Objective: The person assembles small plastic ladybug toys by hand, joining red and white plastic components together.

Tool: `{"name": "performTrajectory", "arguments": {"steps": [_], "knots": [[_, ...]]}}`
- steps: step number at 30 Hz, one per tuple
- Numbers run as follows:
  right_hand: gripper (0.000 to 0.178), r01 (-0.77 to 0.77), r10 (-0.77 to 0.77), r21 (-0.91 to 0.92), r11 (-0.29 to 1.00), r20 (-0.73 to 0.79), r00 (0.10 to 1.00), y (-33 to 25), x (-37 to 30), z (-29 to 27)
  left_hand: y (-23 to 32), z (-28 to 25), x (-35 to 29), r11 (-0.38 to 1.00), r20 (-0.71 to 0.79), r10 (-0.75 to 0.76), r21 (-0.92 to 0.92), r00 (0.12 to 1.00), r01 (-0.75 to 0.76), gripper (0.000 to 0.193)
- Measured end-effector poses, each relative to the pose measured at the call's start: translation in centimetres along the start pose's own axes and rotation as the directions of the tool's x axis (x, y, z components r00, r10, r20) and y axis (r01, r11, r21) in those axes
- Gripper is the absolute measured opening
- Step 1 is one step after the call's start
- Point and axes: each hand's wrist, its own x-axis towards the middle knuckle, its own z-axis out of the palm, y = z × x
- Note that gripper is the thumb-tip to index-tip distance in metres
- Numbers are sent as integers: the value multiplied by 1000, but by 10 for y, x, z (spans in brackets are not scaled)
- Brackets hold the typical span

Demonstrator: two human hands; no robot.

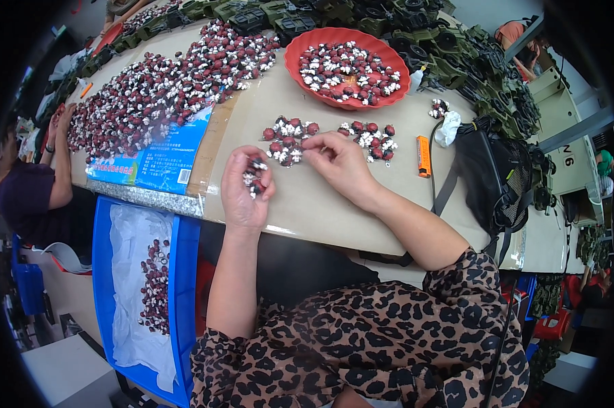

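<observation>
In my left hand (244,187), turned palm up with curled fingers, lie several small red, black and white figure-like plastic parts (255,178). My right hand (339,163) reaches over the table, its thumb and fingertips bent close together at the edge of a small pile of the same parts (286,139). Whatever is between those fingertips is too small to make out. A second small cluster of parts (373,139) lies just beyond the right hand. Behind both clusters stands a red scalloped bowl (293,64) holding many more.
A large heap of the parts (164,88) spreads at left, partly over a blue printed sheet (147,166). An orange box (424,156) and a black bag (487,177) lie at right. Green toy vehicles (449,61) line the back. A blue crate (184,272) stands below; a co-worker (35,180) sits left.
</observation>
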Motion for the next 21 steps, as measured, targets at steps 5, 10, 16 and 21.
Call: {"name": "performTrajectory", "arguments": {"steps": [5,10,16,21], "knots": [[27,181,-147,-539,822,106,983,-11,-1,9,-6,1,-1,988,81,-12,157,997,-1,17],[28,175,-154,-537,825,83,985,-4,-1,6,-3,5,-4,964,64,-33,267,997,14,14],[21,-339,310,204,918,162,937,-16,-2,-8,-4,6,-4,910,12,-30,414,999,22,24],[21,-361,284,463,810,228,931,-12,-8,-4,-11,14,-9,819,59,9,572,998,-41,24]]}}
